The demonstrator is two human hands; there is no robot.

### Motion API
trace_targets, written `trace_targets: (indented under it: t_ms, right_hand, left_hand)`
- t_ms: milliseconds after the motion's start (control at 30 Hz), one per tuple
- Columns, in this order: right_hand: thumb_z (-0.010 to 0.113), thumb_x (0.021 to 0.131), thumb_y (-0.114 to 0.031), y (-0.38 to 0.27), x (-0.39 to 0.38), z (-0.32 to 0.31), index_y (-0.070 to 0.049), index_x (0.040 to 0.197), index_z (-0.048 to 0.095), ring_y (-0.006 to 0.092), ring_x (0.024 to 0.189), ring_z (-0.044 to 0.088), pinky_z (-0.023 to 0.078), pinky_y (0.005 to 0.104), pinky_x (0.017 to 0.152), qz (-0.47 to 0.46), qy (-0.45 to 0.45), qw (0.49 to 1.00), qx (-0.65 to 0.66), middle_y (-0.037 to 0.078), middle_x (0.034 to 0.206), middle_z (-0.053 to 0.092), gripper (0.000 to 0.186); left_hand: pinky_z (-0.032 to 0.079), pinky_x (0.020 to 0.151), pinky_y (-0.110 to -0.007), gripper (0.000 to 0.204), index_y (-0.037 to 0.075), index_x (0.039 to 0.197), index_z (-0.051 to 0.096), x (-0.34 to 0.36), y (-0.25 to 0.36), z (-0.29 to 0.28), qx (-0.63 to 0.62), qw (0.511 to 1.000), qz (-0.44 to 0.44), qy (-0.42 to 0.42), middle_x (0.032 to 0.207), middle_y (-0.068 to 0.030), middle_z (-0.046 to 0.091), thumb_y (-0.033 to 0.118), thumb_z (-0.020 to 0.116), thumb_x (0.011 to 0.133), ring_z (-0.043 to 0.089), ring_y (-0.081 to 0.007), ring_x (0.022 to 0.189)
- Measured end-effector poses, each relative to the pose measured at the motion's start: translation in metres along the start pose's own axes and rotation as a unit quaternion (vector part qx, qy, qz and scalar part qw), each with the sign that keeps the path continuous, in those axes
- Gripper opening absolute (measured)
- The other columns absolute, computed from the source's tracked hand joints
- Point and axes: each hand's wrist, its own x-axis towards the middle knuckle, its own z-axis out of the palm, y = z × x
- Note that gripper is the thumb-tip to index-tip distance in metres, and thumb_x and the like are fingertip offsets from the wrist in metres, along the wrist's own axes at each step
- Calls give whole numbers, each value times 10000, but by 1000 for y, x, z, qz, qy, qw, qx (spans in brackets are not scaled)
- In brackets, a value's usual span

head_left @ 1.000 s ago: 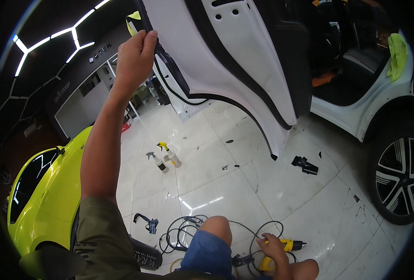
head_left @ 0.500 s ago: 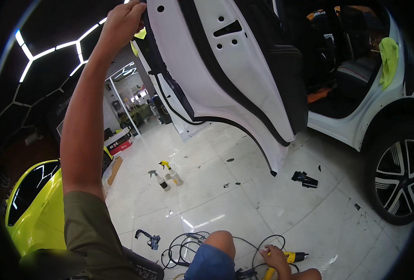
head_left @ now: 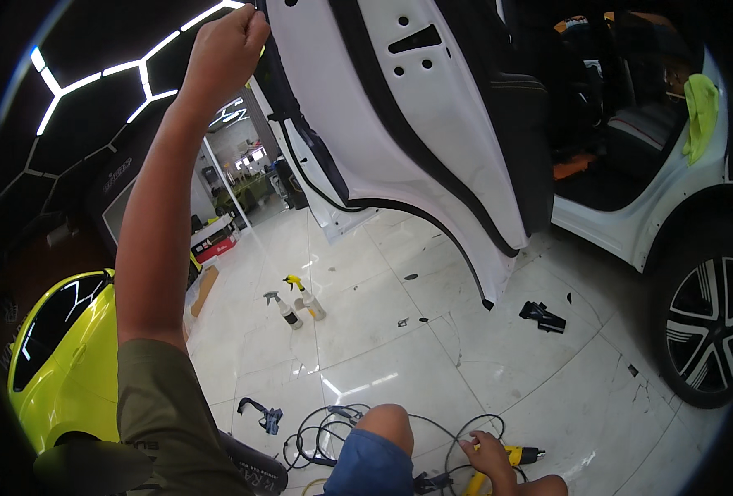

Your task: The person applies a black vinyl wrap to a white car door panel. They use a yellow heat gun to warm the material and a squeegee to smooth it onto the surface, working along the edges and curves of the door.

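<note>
My left hand (head_left: 230, 45) is raised at the upper left, fingers closed on the edge of an open white car door (head_left: 317, 99) with black seals and several holes in its inner panel. My right hand (head_left: 486, 453) is low at the bottom right beside my bare knee, fingers curled on something I cannot make out. It is at a yellow heat gun (head_left: 519, 455), partly hidden behind it. Looped black cables (head_left: 308, 434) lie on the floor around my knees.
A white car with a wheel (head_left: 705, 326) and green cloth (head_left: 699, 116) is right; a yellow-green car (head_left: 69, 355) is left. Two spray bottles (head_left: 308, 306), black pieces (head_left: 542, 317) and scraps lie on the tiled floor (head_left: 383, 355). A black cylinder (head_left: 255, 467) is beside me.
My left hand has risen in the picture since a second ago, still on the door edge. The view has shifted, with the door and floor lower in frame. My right hand stays by the heat gun.
</note>
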Motion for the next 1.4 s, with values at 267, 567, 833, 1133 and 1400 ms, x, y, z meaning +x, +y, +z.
trace_targets:
  t_ms: [267, 567, 833, 1133, 1400]
  right_hand:
    - [641, 852, -439, 5, 6, 3, -24, 1190, 606, 317, 995, 623, 492, 385, 857, 12, -18, 1000, -1, 179, 1072, 649, 537]
    - [622, 859, -475, -1, 3, 3, -17, 1223, 583, 330, 1034, 607, 477, 399, 884, 1, -46, 999, -9, 184, 1082, 643, 586]
    - [615, 866, -474, -6, -5, 0, -32, 1250, 566, 329, 1065, 595, 473, 402, 899, 2, -35, 999, -13, 177, 1123, 630, 588]
    - [619, 872, -469, -13, -6, -1, -35, 1258, 560, 328, 1065, 597, 476, 396, 900, 5, -14, 1000, -9, 184, 1136, 623, 585]
    - [592, 889, -477, -10, -2, 2, -34, 1250, 562, 331, 1058, 595, 475, 399, 901, 17, -14, 1000, -21, 196, 1120, 622, 572]
  left_hand:
    - [408, 577, -416, 314, -23, 807, 523, -52, 19, 19, -87, 995, -44, 14, 637, -210, 493, 258, 495, 945, 493, -344, 558]
    - [424, 563, -458, 308, -20, 745, 521, -109, 52, 37, -134, 983, -128, 4, 626, -231, 533, 227, 501, 928, 554, -421, 611]
    - [373, 514, -431, 280, -21, 733, 481, -187, 101, 61, -242, 951, -192, -29, 582, -211, 476, 155, 518, 948, 478, -381, 526]
    - [446, 538, -302, 339, -14, 830, 561, -215, 113, 70, -409, 851, -309, -115, 643, -86, 537, 273, 498, 998, 561, -164, 589]
    - [483, 572, -235, 440, 18, 832, 526, -195, 92, 77, -487, 832, -246, -99, 711, -47, 574, 395, 411, 1026, 582, -98, 640]
